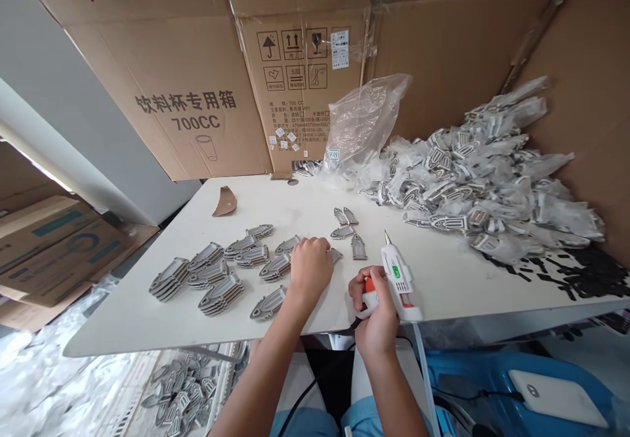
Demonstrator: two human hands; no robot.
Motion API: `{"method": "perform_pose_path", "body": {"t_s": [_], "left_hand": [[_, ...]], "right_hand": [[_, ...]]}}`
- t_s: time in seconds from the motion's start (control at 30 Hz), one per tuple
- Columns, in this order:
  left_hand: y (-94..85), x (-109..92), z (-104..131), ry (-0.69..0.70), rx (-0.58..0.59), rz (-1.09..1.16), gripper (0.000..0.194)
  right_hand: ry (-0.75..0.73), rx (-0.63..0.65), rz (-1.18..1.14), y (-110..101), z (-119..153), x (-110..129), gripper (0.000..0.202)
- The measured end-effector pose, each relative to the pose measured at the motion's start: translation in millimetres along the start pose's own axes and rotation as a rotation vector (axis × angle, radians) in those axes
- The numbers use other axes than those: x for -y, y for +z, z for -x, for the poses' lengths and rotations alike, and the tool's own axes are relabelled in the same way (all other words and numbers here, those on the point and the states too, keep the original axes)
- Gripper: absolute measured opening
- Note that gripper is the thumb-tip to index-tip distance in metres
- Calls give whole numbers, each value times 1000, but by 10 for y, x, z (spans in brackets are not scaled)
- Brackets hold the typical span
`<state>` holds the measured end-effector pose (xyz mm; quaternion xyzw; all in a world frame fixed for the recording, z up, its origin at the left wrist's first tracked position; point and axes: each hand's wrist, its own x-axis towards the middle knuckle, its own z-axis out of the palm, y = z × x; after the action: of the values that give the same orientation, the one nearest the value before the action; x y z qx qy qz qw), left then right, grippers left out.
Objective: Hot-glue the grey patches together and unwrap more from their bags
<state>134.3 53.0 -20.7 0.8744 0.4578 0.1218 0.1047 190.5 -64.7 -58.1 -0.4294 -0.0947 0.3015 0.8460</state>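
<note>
My right hand point(378, 319) is wrapped around a white hot glue gun point(398, 271) with an orange trigger, its nozzle pointing up and away from me. Over the middle of the table my left hand point(312, 268) is closed, fingers curled down. From under its right side pokes the end of a small grey metal piece point(336, 254); the fingertips are hidden. Left of that hand lie several stacks of grey boat-shaped metal pieces point(222, 294). A few single pieces point(359, 247) rest beyond the glue gun's left side.
Bagged metal pieces point(443, 181) are heaped at the back right, beside small black strips point(590, 276). Cardboard walls point(191, 50) enclose the white table point(132, 319). A cardboard scrap point(225, 201) lies at back left. A blue stool point(472, 374) holding a white power bank point(556, 397) stands at lower right.
</note>
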Motion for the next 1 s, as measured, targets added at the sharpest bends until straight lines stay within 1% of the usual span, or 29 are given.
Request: {"method": "perform_pose_path", "body": {"t_s": [0.1, 0.2, 0.23, 0.3, 0.4, 0.5, 0.57, 0.6, 0.7, 0.77, 0.8, 0.9, 1.0], "left_hand": [[26, -57, -27, 38, -36, -24, 24], [92, -200, -55, 92, -91, 25, 17], [117, -261, -69, 113, -88, 32, 20], [163, -381, -109, 145, -33, 18, 28], [209, -499, -189, 147, 42, -34, 34], [234, -513, -263, 124, 37, -43, 27], [243, -487, -295, 105, 42, -3, 21], [246, -472, -305, 92, 57, 31, 22], [246, -445, -311, 59, 143, 146, 42], [246, -451, -302, 51, 186, 170, 49], [248, -459, -297, 53, 188, 159, 46], [263, -485, -293, 75, 164, 105, 31], [284, -487, -306, 93, 168, 107, 31]], "right_hand": [[-1, 20, 0, -14, 0, -3, 27], [-4, 21, -21, -20, -5, -6, 28], [-7, 13, -32, -18, -7, -4, 29], [-14, -13, -55, -13, -9, 2, 31], [-11, -33, -88, -9, -10, 13, 32], [-3, -34, -106, -13, -10, 18, 29], [3, -36, -103, -16, -10, 19, 29], [3, -37, -100, -17, -10, 19, 29], [0, -29, -99, -20, -10, 21, 29], [8, -19, -98, -24, -9, 19, 29], [14, -16, -96, -27, -8, 18, 29], [15, -25, -96, -35, -7, 7, 27], [1, -36, -101, -41, -7, -7, 25]]}}
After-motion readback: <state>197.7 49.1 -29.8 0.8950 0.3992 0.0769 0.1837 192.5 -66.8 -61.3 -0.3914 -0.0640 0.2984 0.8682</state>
